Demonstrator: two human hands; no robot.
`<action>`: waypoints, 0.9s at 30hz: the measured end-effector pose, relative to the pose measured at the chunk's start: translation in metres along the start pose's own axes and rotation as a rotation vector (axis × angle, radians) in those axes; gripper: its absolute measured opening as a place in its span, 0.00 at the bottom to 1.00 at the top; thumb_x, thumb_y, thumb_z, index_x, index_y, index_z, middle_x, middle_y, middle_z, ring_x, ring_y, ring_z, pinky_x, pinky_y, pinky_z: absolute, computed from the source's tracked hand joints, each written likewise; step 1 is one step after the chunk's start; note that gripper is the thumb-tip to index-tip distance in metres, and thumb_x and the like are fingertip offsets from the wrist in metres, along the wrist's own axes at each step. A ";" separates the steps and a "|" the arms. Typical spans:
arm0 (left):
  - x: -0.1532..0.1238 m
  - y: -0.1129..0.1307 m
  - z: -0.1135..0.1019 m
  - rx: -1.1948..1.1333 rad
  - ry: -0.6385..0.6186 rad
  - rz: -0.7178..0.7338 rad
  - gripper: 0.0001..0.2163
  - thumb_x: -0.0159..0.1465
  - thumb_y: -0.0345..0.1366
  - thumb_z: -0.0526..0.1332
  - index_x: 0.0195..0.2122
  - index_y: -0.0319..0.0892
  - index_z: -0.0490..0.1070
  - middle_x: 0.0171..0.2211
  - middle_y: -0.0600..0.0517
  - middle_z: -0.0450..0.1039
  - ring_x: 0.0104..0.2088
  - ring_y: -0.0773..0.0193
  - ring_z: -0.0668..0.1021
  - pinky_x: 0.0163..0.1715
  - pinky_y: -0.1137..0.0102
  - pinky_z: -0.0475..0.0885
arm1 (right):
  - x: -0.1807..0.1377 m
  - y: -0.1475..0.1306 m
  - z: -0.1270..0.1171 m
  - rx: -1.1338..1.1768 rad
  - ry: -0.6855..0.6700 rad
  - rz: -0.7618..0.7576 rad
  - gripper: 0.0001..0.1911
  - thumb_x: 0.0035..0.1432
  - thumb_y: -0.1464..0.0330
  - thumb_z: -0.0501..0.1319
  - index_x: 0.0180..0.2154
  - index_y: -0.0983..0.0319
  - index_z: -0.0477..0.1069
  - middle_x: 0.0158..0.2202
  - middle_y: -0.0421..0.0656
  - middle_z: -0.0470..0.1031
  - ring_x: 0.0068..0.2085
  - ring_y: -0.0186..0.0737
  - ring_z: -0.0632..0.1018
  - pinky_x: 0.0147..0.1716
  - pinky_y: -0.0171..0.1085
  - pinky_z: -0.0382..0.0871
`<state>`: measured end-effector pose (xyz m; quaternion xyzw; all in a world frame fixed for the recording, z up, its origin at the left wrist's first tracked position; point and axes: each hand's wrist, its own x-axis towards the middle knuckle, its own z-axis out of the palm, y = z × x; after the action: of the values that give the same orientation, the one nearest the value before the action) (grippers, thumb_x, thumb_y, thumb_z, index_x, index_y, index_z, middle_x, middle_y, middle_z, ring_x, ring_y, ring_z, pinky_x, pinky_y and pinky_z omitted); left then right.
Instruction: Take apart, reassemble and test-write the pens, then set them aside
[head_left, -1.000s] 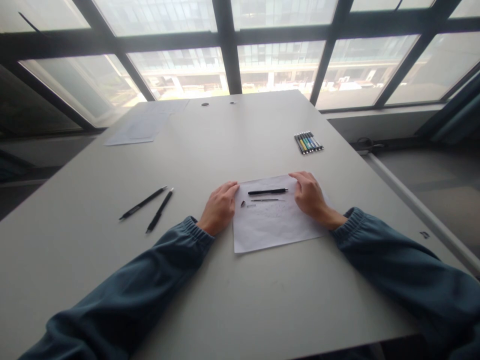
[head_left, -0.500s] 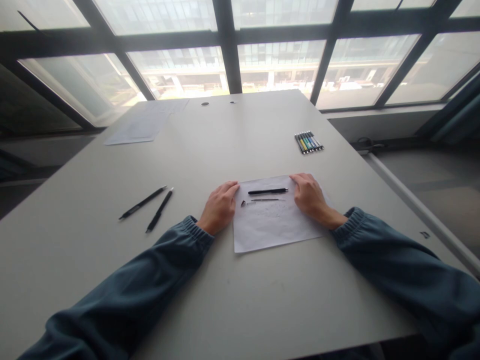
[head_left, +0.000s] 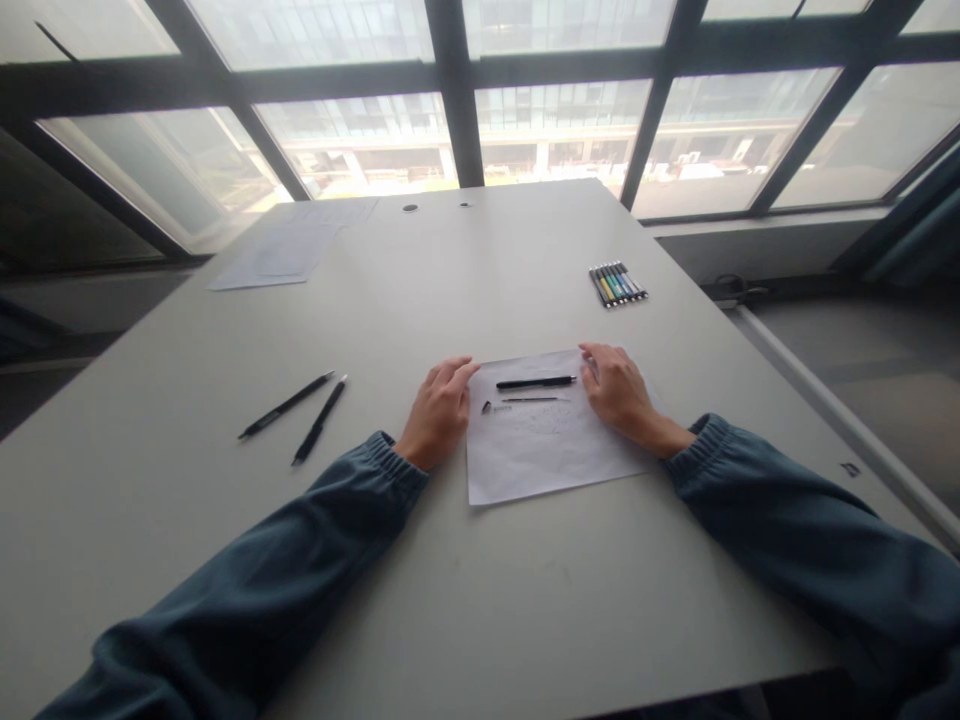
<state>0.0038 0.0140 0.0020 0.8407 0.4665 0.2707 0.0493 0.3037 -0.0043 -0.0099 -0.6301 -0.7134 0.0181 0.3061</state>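
Note:
A sheet of white paper (head_left: 555, 470) lies flat in front of me. On it rest a black pen barrel (head_left: 535, 382), a thin dark pen refill (head_left: 529, 400) and a small dark pen part (head_left: 487, 407); faint marks show below them. My left hand (head_left: 439, 412) rests at the sheet's left edge, its fingers loosely bent and slightly apart, holding nothing. At the right side my right hand (head_left: 619, 393) lies over the paper with its index finger a little raised, likewise holding nothing.
Two black pens (head_left: 286, 404) (head_left: 319, 420) lie to the left on the white table (head_left: 450, 600). A row of several coloured pens (head_left: 618, 285) sits at the back right. Papers (head_left: 277, 250) lie far left. Near the right edge is a small dark piece (head_left: 850, 469).
The fingers of both hands have lifted slightly from the top corners of the paper. The paper and the pen parts have stayed in place.

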 end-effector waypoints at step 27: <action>0.001 0.012 -0.009 -0.121 -0.010 0.256 0.04 0.65 0.37 0.66 0.33 0.47 0.80 0.52 0.48 0.74 0.54 0.54 0.72 0.57 0.53 0.71 | -0.003 -0.011 -0.008 0.180 -0.174 -0.463 0.05 0.63 0.72 0.64 0.35 0.60 0.79 0.35 0.45 0.76 0.40 0.44 0.74 0.41 0.42 0.70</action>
<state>0.0090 0.0064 0.0136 0.8902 0.3378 0.2981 0.0674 0.2975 -0.0122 -0.0004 -0.4165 -0.8577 0.0653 0.2944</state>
